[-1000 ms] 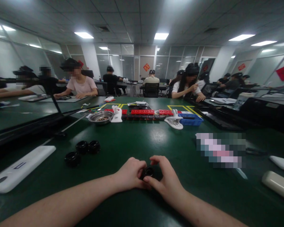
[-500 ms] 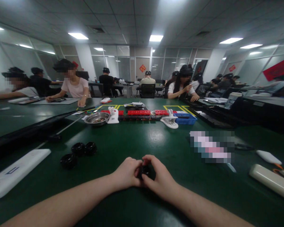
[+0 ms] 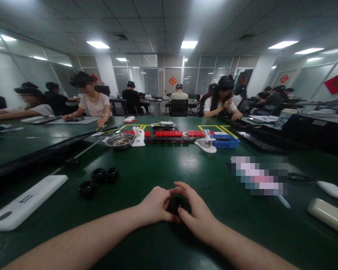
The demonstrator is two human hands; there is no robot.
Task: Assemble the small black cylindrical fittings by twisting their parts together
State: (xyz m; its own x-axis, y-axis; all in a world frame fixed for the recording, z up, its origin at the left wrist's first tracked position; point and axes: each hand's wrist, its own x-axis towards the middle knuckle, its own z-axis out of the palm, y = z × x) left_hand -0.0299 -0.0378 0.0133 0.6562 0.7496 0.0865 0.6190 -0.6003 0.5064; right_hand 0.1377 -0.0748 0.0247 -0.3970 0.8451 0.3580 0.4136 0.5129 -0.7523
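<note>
Between my two hands is a glossy black round piece (image 3: 175,203) with a dark hollow in its middle. My left hand (image 3: 156,204) is closed on its left side, with the fingertips partly hidden. My right hand (image 3: 197,210) curves around the other side, fingers over the far edge and thumb on the near edge. Farther left on the green table lie three similar black round pieces, a front one (image 3: 87,189) and two behind it, one (image 3: 98,175) beside the other (image 3: 112,175).
Left lies a long white case (image 3: 28,202). Ahead are a metal bowl (image 3: 119,141), white clamps (image 3: 206,142), red strips (image 3: 169,133) and a blue tray (image 3: 227,144). A blurred-out packet (image 3: 259,176) and a cream bar (image 3: 328,213) lie right. Co-workers sit across the table.
The scene has shifted slightly right in view. More of the black round piece shows between my hands, as my right hand's thumb and fingers have moved a little on it.
</note>
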